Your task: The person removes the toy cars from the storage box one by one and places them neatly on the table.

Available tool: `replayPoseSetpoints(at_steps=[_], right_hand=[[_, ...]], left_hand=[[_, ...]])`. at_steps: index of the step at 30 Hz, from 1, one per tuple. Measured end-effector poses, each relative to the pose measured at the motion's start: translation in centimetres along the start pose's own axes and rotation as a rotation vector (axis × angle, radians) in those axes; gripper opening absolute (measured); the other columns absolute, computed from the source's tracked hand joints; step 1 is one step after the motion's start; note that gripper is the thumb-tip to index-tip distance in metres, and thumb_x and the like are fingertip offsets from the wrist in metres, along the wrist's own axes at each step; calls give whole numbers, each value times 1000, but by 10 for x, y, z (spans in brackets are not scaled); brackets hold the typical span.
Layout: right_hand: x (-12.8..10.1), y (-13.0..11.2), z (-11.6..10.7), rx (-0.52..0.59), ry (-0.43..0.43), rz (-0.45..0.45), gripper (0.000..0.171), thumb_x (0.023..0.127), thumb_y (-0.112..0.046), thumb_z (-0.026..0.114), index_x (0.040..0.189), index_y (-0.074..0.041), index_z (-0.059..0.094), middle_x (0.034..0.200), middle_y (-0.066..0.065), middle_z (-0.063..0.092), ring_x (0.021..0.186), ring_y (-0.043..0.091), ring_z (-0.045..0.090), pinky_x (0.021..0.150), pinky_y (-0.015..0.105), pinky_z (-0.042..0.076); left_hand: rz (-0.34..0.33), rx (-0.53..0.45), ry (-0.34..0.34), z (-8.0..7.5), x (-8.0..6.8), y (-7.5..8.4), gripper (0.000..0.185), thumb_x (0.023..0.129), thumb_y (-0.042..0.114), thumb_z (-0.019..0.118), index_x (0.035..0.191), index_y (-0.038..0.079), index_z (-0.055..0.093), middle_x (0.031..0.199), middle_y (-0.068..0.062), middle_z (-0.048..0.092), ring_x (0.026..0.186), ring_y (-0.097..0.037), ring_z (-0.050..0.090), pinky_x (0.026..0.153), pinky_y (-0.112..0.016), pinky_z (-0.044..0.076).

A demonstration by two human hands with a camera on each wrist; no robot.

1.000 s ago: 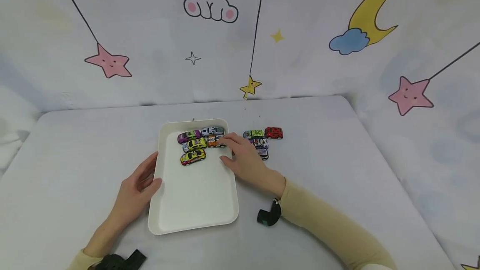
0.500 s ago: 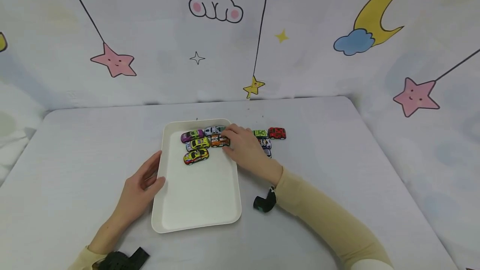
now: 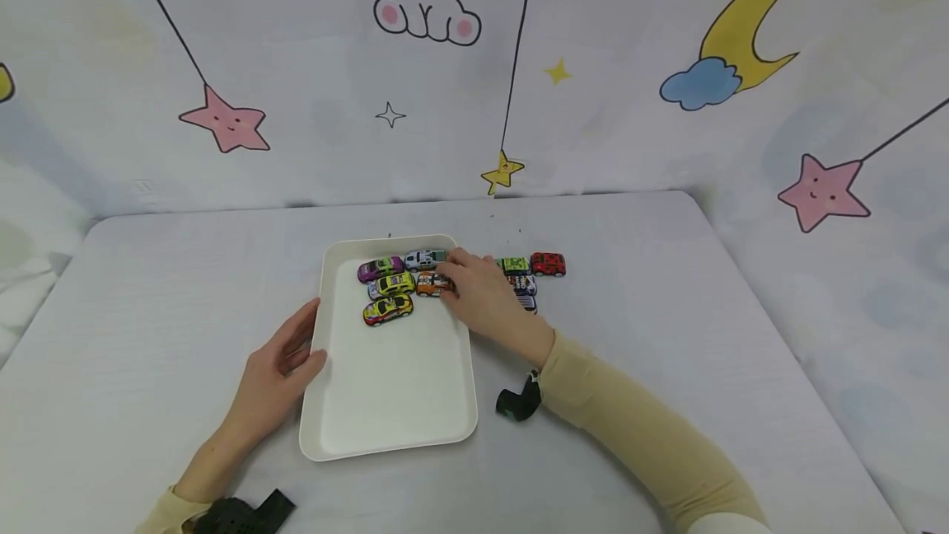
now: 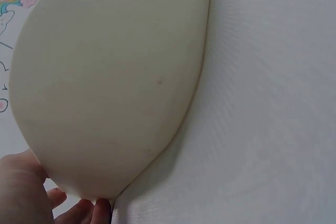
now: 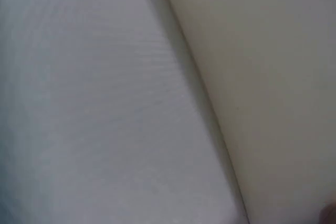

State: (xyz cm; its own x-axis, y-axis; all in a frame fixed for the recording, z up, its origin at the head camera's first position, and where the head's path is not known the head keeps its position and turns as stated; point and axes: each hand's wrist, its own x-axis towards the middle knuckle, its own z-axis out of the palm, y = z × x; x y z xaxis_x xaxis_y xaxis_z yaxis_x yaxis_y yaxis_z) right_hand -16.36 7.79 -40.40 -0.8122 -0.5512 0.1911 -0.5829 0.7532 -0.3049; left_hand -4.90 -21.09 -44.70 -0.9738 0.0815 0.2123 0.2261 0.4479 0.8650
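Observation:
A white tray point(image 3: 393, 386) lies on the table, with several small toy cars in its upper half. My left hand point(image 3: 270, 381) holds the tray's left side, thumb at the rim; in the left wrist view its fingers point(image 4: 79, 212) touch the outer wall. My right hand point(image 3: 485, 295) reaches over the right rim and pinches an orange toy car point(image 3: 430, 283), partly covered by the fingertips. Around it sit a silver car point(image 3: 424, 259), a purple car point(image 3: 380, 269), a yellow car point(image 3: 391, 285) and a yellow-red car point(image 3: 388, 310). The right wrist view shows mostly tray wall point(image 5: 268, 98) and cloth.
Right of the tray, partly behind my right hand, are a green car point(image 3: 514, 265), a red car point(image 3: 548, 264), a dark blue car point(image 3: 525, 284) and a striped car point(image 3: 528, 302). A white cloth point(image 3: 630, 295) covers the table; a patterned wall drape point(image 3: 311, 48) rises behind.
My right fingers have closed in on the orange car, which has shifted slightly toward the near side of the tray. The head view has turned slightly. My left hand stays at the tray.

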Motion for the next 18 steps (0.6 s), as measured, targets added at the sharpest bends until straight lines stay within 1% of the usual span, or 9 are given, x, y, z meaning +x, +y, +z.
replayPoseSetpoints(at_steps=[5, 13, 18], right_hand=[[-1, 0, 3, 22, 20, -1, 32, 90, -11, 72, 121, -6, 70, 119, 11, 66, 100, 27, 67, 80, 43, 51], [-4, -1, 5, 77, 4, 30, 33, 91, -8, 69, 124, -4, 67, 126, 13, 67, 107, 29, 67, 85, 43, 51], [-7, -1, 7, 123, 30, 23, 31, 92, -9, 70, 123, -5, 67, 125, 13, 66, 107, 29, 66, 86, 44, 50]], left_hand=[[-6, 7, 0, 0, 0, -1, 65, 95, 3, 64, 154, 14, 39, 151, -20, 46, 126, 14, 46, 93, -4, 43], [-7, 18, -1, 0, -1, 0, 66, 95, 3, 65, 154, 13, 39, 151, -20, 46, 126, 16, 44, 93, -3, 42], [1, 14, 4, 0, -1, 0, 66, 95, 3, 65, 155, 14, 38, 151, -21, 46, 125, 17, 44, 93, -3, 42]])
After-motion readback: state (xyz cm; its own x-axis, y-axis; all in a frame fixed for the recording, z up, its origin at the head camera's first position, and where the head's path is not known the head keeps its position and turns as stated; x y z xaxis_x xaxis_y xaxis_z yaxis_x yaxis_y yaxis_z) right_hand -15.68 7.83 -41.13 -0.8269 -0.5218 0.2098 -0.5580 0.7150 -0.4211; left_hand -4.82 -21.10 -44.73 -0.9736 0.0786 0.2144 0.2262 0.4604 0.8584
